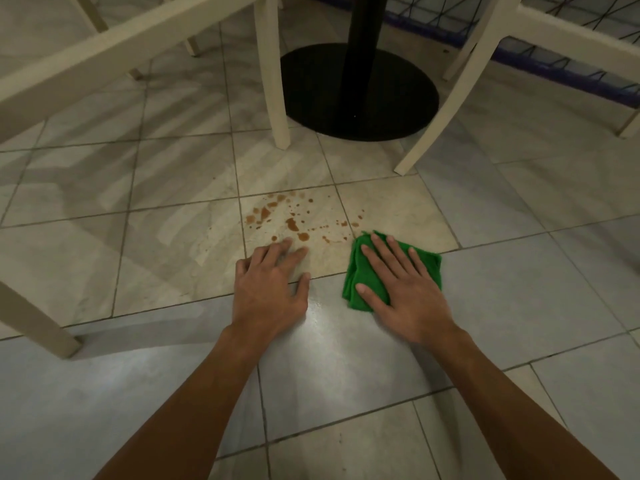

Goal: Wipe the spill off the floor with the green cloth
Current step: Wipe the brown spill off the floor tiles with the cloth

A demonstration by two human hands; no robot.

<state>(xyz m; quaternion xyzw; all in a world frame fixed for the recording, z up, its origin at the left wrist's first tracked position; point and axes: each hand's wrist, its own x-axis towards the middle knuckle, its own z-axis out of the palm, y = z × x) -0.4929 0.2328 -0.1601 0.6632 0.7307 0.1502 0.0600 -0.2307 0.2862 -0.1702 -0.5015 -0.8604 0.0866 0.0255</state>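
**Right hand flat on green cloth beside floor spill, left hand braced on tile**

Tiled floor (519, 289) fills the view: beige tiles in the middle and far part, greyer tiles near and right, dark grout lines running diagonally. A bright glare patch sits on the near tiles between the two forearms.

Cream chair (273, 81) far left, one leg standing on the floor just beyond the spill. Another cream leg comes in at the near left edge. Second cream chair (460, 84) far right, its slanted leg landing on the floor beyond the cloth. Black round pedestal base (391, 109) with a black post stands between the two chairs, far centre. Blue-edged netted frame (554, 64) at the far right, too cropped to identify.

Both bare forearms reach in from the near edge. Left hand (270, 289) lies palm down on the bare tile, fingers (294, 254) straight and slightly apart, holding nothing, tips just beside the nearest drops; contact with them cannot be told. Right hand (405, 292) lies palm down on the cloth, fingers (381, 258) straight and spread, thumb out to the left, pressing rather than gripping.

Green cloth (356, 271) is folded, flat on the floor, right of the left hand, straddling a grout line, mostly covered by the right hand. Its far corner sits just beside the spill's right-hand drops.

Spill (291, 223): scattered brown drops and small blotches on one beige tile, a few across the grout line to the right, left of and beyond the cloth.
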